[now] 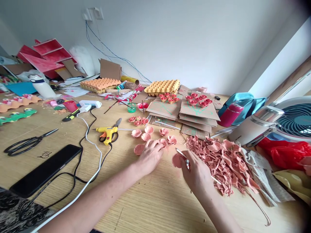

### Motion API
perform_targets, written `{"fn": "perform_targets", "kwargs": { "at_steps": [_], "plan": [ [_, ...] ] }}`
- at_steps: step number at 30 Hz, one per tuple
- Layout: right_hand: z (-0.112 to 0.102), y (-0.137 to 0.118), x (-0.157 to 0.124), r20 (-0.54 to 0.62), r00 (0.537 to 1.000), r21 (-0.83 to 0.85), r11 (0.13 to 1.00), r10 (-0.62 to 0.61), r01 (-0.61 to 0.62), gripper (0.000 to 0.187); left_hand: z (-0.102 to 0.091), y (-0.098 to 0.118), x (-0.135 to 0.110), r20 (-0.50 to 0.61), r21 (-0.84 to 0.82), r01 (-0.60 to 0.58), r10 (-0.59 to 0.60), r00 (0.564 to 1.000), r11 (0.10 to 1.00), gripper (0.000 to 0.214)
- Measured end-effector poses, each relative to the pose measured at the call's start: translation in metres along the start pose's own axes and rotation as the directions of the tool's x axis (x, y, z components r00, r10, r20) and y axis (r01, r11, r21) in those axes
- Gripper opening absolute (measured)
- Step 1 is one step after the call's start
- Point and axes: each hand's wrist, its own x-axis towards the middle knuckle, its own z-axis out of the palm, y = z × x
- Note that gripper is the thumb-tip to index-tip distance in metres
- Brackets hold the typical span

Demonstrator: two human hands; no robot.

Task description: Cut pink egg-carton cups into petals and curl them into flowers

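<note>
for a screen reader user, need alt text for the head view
The left hand touches pink paper flowers on a wooden table while the right hand holds a pink piece and a thin stick beside a pile of pink scraps. A yellow glue gun lies nearby.

bright, even daylight across the frame, coming from the right, where a window frame (291, 79) runs along the right edge. white wall (182, 42) in the upper middle is softly lit, greyer toward upper left. shadows on the wooden table (145, 200) are faint & soft-edged, e.g. under the left hand (149, 157) and right hand (195, 173). no hard glare, just a dull sheen on the black phone (45, 170) at lower left. centre is sharp: the thin stick (181, 153) in the right hand reads crisp. wide-angle bend at the edges, dark vignette in the right corners, far edges a bit smeared.
</note>
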Motion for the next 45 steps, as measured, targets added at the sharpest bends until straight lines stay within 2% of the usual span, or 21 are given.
{"fn": "perform_targets", "kwargs": {
  "at_steps": [14,21,24,27,29,31,34,37,39,41,45],
  "plan": [
    [0.004,-0.004,0.0,0.045,0.998,-0.042,0.998,0.039,-0.037,0.026,0.001,-0.011,0.012,-0.066,-0.025,0.024,-0.026,0.997,0.999,0.022],
    [0.006,0.0,0.0,0.046,0.999,-0.048,0.999,0.009,-0.007,0.027,0.005,-0.013,0.011,-0.085,-0.046,0.03,-0.034,0.996,0.998,0.019],
    [0.007,0.002,-0.001,0.025,1.0,-0.062,0.998,-0.004,0.006,0.027,0.001,-0.011,0.01,-0.116,-0.051,0.018,-0.024,0.993,0.999,0.017],
    [0.006,0.001,-0.001,0.003,1.0,-0.05,0.999,0.0,0.0,0.024,-0.009,-0.004,0.008,-0.19,-0.122,-0.022,-0.002,0.982,0.992,0.02],
    [0.004,0.0,0.0,-0.018,1.0,-0.024,0.999,0.021,-0.022,0.022,-0.018,0.004,0.005,-0.215,-0.265,-0.039,-0.019,0.976,0.963,0.021],
    [0.003,-0.002,0.0,-0.03,0.999,0.009,0.999,0.046,-0.045,0.021,-0.024,0.012,0.001,-0.179,-0.513,-0.041,-0.06,0.982,0.857,0.023],
    [0.002,-0.005,0.0,-0.026,0.998,0.045,0.997,0.065,-0.064,0.021,-0.024,0.023,-0.004,-0.004,-0.852,0.058,-0.118,0.993,0.52,0.034],
    [0.003,-0.008,-0.001,-0.003,0.998,0.062,0.996,0.069,-0.068,0.02,-0.017,0.028,-0.006,0.128,-0.97,0.137,-0.056,0.99,0.201,0.045],
    [0.004,-0.01,-0.002,0.023,0.998,0.079,0.995,0.059,-0.061,0.02,-0.012,0.027,-0.006,0.168,-0.985,0.169,-0.019,0.986,0.046,0.044],
    [0.003,-0.011,-0.002,0.041,0.998,0.102,0.994,0.038,-0.042,0.022,-0.009,0.025,-0.006,0.21,-0.976,0.209,-0.013,0.978,-0.055,0.044],
    [-0.002,-0.008,0.0,0.037,0.999,0.131,0.991,0.003,-0.008,0.031,-0.011,0.018,-0.008,0.287,-0.95,0.275,-0.068,0.955,-0.147,0.048]
  ]
}}
